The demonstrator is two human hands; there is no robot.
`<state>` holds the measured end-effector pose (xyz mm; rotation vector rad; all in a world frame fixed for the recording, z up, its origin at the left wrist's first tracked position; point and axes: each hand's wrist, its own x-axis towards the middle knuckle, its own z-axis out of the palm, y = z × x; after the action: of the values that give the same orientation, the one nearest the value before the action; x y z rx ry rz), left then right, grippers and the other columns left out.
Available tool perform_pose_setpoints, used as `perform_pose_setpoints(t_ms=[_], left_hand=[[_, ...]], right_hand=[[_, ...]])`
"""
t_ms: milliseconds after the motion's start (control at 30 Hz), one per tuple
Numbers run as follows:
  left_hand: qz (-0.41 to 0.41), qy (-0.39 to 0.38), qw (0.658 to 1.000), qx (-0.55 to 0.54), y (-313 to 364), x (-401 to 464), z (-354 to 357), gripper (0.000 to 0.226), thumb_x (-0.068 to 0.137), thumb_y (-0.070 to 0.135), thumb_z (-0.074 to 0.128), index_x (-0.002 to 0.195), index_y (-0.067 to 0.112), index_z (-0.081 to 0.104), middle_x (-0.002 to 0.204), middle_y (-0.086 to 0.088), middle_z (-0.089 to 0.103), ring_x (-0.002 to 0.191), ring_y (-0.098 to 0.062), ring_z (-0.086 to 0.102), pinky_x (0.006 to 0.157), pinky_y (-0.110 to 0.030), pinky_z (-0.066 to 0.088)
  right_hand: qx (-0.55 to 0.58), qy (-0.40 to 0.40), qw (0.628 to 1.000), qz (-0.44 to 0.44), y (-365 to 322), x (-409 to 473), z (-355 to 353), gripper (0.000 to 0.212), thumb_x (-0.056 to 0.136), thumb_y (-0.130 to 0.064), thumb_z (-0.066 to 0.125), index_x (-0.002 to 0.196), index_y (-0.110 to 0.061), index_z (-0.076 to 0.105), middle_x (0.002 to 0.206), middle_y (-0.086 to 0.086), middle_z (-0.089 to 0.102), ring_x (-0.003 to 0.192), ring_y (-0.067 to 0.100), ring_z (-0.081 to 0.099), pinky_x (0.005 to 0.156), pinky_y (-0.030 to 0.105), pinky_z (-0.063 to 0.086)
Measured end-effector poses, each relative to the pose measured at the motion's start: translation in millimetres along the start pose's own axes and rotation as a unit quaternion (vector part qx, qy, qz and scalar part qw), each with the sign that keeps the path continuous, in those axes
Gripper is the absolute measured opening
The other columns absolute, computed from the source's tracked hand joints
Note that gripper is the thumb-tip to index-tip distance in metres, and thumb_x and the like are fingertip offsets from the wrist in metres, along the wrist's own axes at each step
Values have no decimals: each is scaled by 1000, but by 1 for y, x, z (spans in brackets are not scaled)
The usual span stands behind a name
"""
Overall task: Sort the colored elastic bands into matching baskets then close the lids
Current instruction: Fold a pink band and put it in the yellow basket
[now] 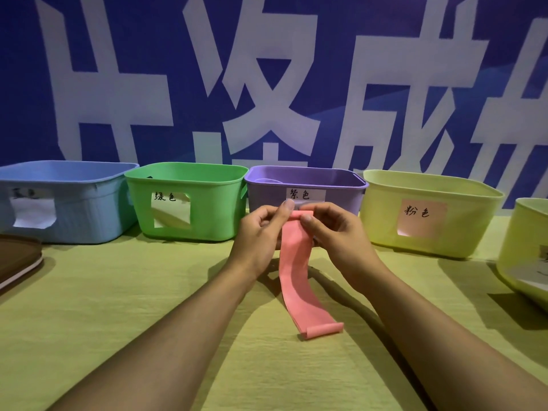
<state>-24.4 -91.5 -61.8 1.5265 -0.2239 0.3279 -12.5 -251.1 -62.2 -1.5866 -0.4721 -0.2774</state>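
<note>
A pink elastic band (299,280) hangs from both hands in front of the purple basket (335,185). My left hand (261,232) and my right hand (332,229) each pinch its rolled top edge. Its lower end curls on the yellow-green tablecloth (148,307). Along the back stand a blue basket (77,197), a green basket (213,203) and a pale yellow basket (462,209) with a pink label. All of these baskets are without lids.
Another pale yellow basket (525,250) is cut off at the right edge. A brown lid (17,259) lies at the left edge. A blue banner with large white characters fills the wall behind.
</note>
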Motion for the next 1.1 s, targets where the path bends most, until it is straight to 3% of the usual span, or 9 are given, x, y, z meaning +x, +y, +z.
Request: perform_pose_setpoints(t_ms=[67,200,300,467,600,733,867,1000,1100], left_hand=[[4,6,1000,24,0,0,1,42,90,57,65,95,17,78,92,-9,78,96,-35,74,92,-59,57],[21,16,999,31,-2,2,1,28,95,41,68,91,15,77,89,-9,78,94,-36,74,90,-59,57],[28,5,999,31,-1,1,1,21,97,34,67,96,16,76,90,-6,79,90,-27,76,88,-49,61],[42,-8,999,15,-1,0,3,17,98,25,67,105,11,74,95,-6,79,89,-18,77,80,-34,63],[49,-7,999,14,-1,0,3,16,96,23,71,106,11,73,98,-6,78,96,-20,76,85,-37,63],[57,-5,998,24,-3,2,1,17,94,17,73,110,12,72,104,-4,77,101,-17,74,92,-38,61],[29,-2,1000,9,-2,2,0,19,97,28,70,112,16,73,102,-4,78,99,-20,75,89,-41,62],[-1,-1,1000,26,0,0,2,32,96,46,66,99,17,78,92,-4,80,93,-27,76,91,-50,60],[0,11,999,37,1,0,3,30,96,42,66,96,14,78,89,-4,80,92,-27,76,91,-48,59]], right_hand=[[4,-1,1000,-3,0,0,0,20,99,-18,66,117,-17,74,108,3,76,102,23,72,76,33,60],[2,1,1000,-1,0,0,-1,20,98,-17,67,117,-17,74,107,2,77,102,24,72,78,37,62],[13,2,1000,15,0,0,-1,21,98,-24,66,117,-17,73,107,3,76,103,24,73,81,41,63],[13,24,998,48,-7,-2,1,33,98,-46,60,103,-19,79,91,4,78,86,23,76,74,34,63],[0,40,999,36,-6,-2,0,28,96,-39,66,97,-15,79,85,3,77,76,13,72,64,24,57],[-7,42,999,20,-4,-1,-1,18,96,-27,69,103,-13,77,88,1,77,79,12,72,65,25,59],[-24,29,999,5,-4,-2,-2,15,97,-21,67,109,-15,76,96,-1,77,89,13,73,70,28,60],[-35,15,999,-12,-3,-3,-2,18,97,-21,67,113,-19,75,103,-3,77,97,15,73,76,31,62],[-42,6,999,-15,-3,-3,-2,19,97,-24,67,114,-20,75,104,-3,77,98,16,73,78,33,63]])
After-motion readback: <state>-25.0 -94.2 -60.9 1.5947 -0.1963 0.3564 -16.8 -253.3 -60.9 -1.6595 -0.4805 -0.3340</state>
